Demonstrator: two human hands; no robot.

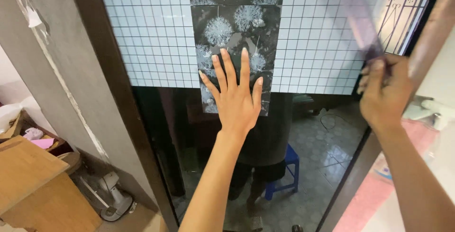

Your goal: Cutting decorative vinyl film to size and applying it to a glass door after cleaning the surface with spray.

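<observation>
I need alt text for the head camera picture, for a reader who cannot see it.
A person's left hand presses flat on a dark dandelion-patterned sheet stuck to a glass door, between white grid-patterned film panels. The right hand holds a blurred, translucent purple strip near the door's right edge.

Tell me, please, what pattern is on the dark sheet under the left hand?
White dandelion-like seed heads on the dark sheet, clearest in the head view.
</observation>
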